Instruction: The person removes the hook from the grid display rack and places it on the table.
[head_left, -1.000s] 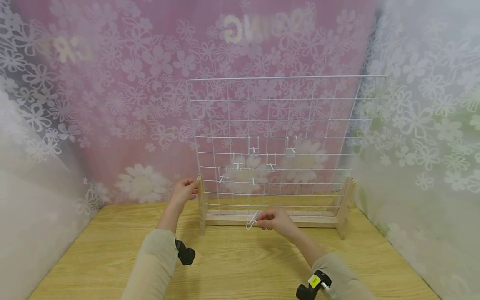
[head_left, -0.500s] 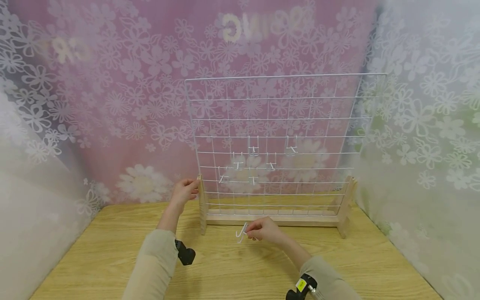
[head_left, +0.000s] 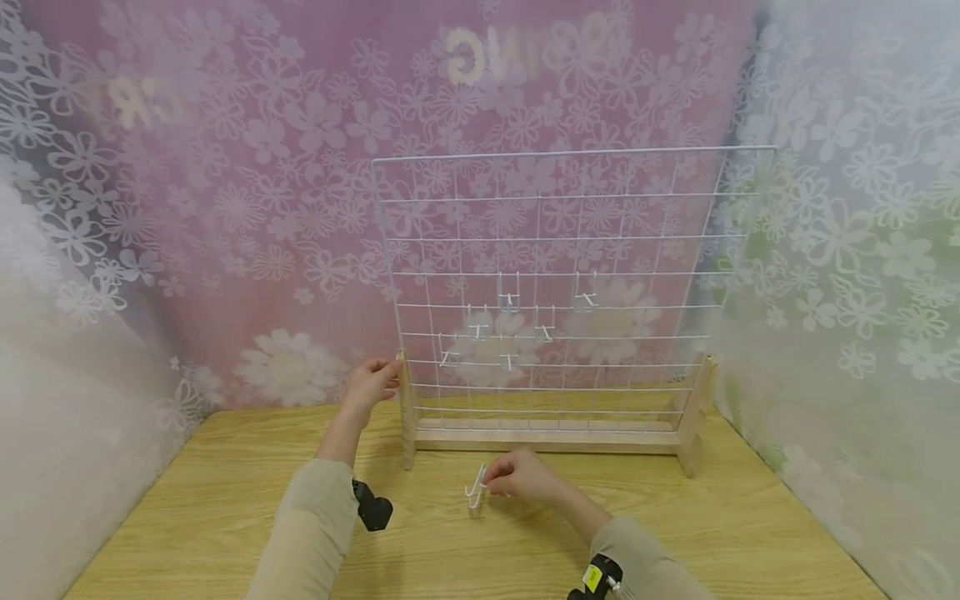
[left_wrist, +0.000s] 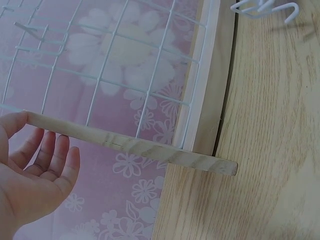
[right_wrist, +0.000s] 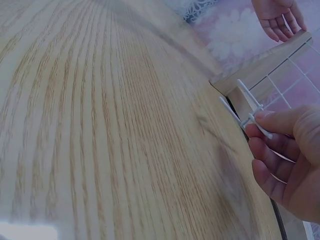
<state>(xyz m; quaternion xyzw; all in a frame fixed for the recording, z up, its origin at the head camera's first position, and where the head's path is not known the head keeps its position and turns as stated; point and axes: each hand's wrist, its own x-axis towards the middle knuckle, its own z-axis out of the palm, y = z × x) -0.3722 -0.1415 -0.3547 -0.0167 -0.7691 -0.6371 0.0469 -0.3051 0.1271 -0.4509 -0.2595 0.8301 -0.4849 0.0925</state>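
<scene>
My left hand [head_left: 372, 383] touches the top end of the left wooden post [left_wrist: 125, 142] of a white wire grid rack [head_left: 555, 237]. In the left wrist view its thumb meets the post's end, while the other fingers curl loosely beside the outer side. Between thumb and fingertips, my right hand [head_left: 525, 477] pinches a white wire hook [head_left: 476, 487] low in front of the rack. In the right wrist view the hook's two prongs [right_wrist: 248, 93] point away from the fingers. The hook's held part is partly hidden by the fingertips.
Several white hooks [head_left: 509, 298] hang on the lower half of the grid. A wooden base bar [head_left: 540, 442] joins the left post to the right post [head_left: 693, 417]. The wooden table [head_left: 420, 550] lies in front. Flowered curtains [head_left: 300, 167] surround the back and sides.
My right hand has moved left and toward me with the white hook, away from the rack's base bar. The left hand has stayed at the post. The hooks on the grid hang as before.
</scene>
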